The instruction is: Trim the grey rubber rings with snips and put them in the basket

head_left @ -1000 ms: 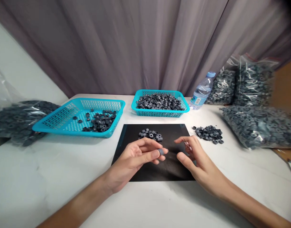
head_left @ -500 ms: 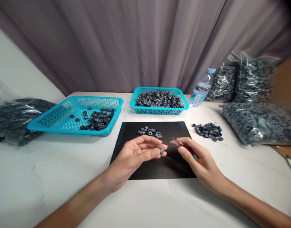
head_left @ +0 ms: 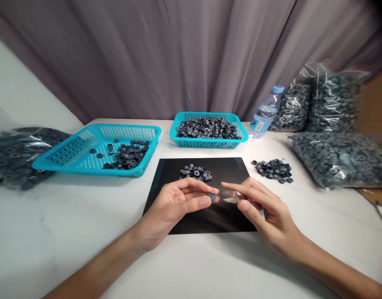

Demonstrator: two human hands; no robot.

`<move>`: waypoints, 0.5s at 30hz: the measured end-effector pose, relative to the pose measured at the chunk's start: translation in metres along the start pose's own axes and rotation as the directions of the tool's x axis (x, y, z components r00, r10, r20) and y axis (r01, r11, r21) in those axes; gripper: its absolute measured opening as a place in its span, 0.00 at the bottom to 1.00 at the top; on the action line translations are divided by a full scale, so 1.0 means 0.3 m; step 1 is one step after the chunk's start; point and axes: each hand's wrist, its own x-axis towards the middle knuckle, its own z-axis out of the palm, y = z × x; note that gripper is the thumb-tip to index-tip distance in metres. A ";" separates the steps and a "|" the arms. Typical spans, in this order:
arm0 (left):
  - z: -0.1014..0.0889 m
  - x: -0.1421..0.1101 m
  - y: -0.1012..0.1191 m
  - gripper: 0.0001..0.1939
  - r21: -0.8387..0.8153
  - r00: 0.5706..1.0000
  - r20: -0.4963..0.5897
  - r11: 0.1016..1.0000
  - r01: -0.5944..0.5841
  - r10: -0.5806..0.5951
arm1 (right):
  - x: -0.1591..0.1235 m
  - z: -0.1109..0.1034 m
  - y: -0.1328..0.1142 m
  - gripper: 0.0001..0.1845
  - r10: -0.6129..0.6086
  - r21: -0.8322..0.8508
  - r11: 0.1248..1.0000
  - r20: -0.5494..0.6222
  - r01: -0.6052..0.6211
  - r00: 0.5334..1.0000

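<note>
My left hand point(head_left: 178, 203) pinches a small grey plastic ring point(head_left: 213, 197) between thumb and fingertips, above the black mat point(head_left: 209, 220). Facing it, my right hand point(head_left: 265, 207) has its forefinger stretched out and its thumb apart. Its other fingers hold a small shiny piece, clear and pinkish point(head_left: 231, 198), whose kind I cannot make out. A narrow gap separates the two hands. Behind my left fingers a small pile of grey rings point(head_left: 195, 171) lies on the mat. Another pile of rings point(head_left: 273, 170) sits on the white table, right of the mat.
Two blue perforated baskets hold rings: a left basket point(head_left: 64, 167) and a back basket point(head_left: 209, 144). A water bottle point(head_left: 265, 114) stands at the back right. Bags of rings lie at the left point(head_left: 22, 153) and right point(head_left: 343, 160), with upright bags point(head_left: 334, 104) behind.
My right forefinger has lifted off the shiny piece and straightened toward the left hand. The ring has turned slightly in my left fingertips.
</note>
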 end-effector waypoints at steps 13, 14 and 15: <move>-0.008 0.002 -0.018 0.09 0.029 1.000 0.015 1.000 0.011 -0.012 | 0.000 -0.001 0.003 0.20 -0.082 0.008 0.997 0.008 0.082 0.997; -0.007 0.002 -0.018 0.09 0.030 1.000 0.020 0.999 0.011 -0.011 | 0.000 -0.002 0.004 0.20 -0.089 0.005 0.996 0.008 0.089 0.996; -0.006 0.001 -0.018 0.09 0.032 1.000 0.025 0.999 0.011 -0.012 | 0.001 -0.002 0.005 0.20 -0.095 -0.001 0.995 0.006 0.095 0.995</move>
